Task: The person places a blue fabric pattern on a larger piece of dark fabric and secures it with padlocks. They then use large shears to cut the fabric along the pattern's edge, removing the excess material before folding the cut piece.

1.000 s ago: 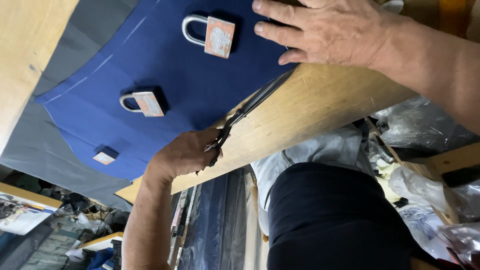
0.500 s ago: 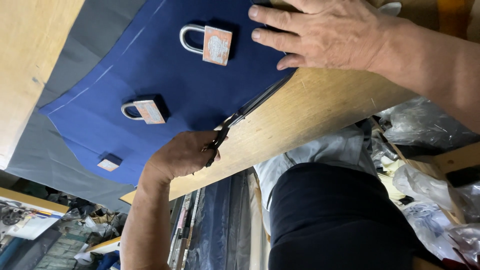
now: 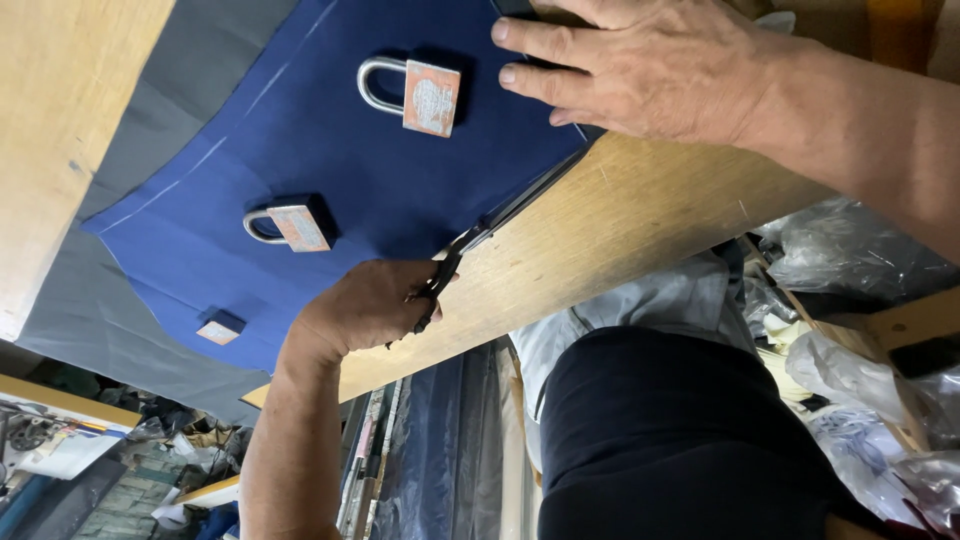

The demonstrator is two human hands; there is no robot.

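Blue cloth (image 3: pixel 330 170) lies flat on the wooden table (image 3: pixel 640 230) with chalk lines on it, cut edge running just beside the table's edge. Right hand (image 3: pixel 365 305) is closed round the scissors (image 3: pixel 500 215) — blades along that edge — while the left hand (image 3: pixel 640 65) presses open and flat on the cloth near a padlock (image 3: pixel 415 95); another padlock (image 3: pixel 285 225) sits further along.

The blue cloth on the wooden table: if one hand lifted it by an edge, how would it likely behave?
The blue cloth looks thin and lies flat, so it would probably droop limply. Two padlocks and a small block rest on it, so it would likely drag or tip them. One hand presses it, likely against sliding.
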